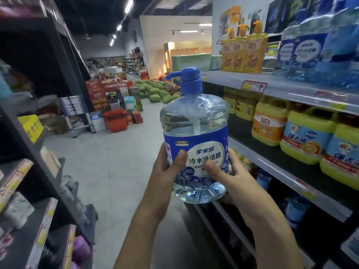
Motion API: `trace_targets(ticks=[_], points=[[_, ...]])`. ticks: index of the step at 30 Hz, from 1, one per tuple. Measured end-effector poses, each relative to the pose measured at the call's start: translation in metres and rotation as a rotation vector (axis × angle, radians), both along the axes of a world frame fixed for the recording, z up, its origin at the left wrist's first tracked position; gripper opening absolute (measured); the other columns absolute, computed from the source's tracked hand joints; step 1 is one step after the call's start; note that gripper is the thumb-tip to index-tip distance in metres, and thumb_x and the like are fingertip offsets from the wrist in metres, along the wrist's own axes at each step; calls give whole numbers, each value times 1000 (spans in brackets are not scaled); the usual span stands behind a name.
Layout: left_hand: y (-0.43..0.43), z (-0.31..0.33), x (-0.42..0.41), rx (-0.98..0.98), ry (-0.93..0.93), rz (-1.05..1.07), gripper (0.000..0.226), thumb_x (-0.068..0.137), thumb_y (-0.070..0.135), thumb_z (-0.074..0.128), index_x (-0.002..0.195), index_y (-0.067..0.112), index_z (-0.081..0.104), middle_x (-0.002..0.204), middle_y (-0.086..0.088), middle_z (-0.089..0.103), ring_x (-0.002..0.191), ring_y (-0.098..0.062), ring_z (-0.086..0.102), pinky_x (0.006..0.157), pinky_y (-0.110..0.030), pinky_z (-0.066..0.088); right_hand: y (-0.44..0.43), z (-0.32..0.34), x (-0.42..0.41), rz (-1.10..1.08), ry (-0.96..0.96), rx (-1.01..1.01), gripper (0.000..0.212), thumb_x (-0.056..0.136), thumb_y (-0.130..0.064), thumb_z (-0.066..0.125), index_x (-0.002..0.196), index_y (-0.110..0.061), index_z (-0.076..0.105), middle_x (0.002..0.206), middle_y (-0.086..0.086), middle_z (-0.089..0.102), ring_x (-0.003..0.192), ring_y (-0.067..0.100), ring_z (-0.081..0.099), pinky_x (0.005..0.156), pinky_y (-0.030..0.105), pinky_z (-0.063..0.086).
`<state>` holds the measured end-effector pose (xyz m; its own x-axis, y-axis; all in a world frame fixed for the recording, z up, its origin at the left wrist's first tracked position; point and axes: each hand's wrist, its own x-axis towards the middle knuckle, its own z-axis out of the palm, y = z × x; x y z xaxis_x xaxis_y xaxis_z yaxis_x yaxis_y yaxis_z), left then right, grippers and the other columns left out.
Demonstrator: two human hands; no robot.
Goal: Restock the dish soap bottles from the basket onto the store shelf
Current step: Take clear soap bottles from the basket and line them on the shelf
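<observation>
Left hand (167, 167) and right hand (229, 177) both clasp dish soap bottle (194, 121) low on body, thumbs on label front. Fingers hidden behind bottle. Bottle upright, mid-air in aisle, just left of store shelf (295, 92), not on it. Thumbs cover lower label lines. Readable: "家家宜", "冷水洗洁精". Blue pump (187, 76) on top, spout left. On shelf: orange bottles (244, 53) marked "立白"; yellow jugs (308, 136) marked "强去油", rightmost cut off. Price tags (254, 86) blurred, unreadable.

Dim overall; ceiling strip lights (128, 5) glow far above the right grip (233, 181); frame edges bow and blur, sharpest near it.
</observation>
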<state>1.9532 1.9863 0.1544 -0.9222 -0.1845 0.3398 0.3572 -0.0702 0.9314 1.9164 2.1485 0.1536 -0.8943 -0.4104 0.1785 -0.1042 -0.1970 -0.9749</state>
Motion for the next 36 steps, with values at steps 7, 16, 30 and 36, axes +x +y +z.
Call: trace_targets(ticks=[7,16,30,36], points=[[-41,-8,-90,-4,-15,-32,49,86,49,65,131,33,56,122,3,73,110,-21,71,86,-40,61,-40,-2,-82,-54,-23,44,68,71,-42,75,135,-40,49,111,-13,75,98,8,73,81,29,61],[-138,5,-226,48,33,-167,47,87,46,64,132,33,55,121,4,73,108,-18,72,80,-33,61,-141,11,-195,-189,-9,64,69,74,-47,75,137,-43,47,118,-9,73,108,17,72,98,51,55],[-133,30,-407,183,61,-626,64,79,56,68,138,38,50,123,5,72,111,-18,71,86,-37,61,-158,54,-304,-635,41,50,73,67,-50,80,133,-40,50,114,-8,74,101,16,74,83,40,62],[-80,50,-455,169,131,-853,80,73,61,78,140,30,48,125,-3,71,112,-26,71,83,-34,60,-124,67,-326,-870,127,56,68,66,-49,77,127,-47,47,105,-18,74,94,5,73,75,25,60]])
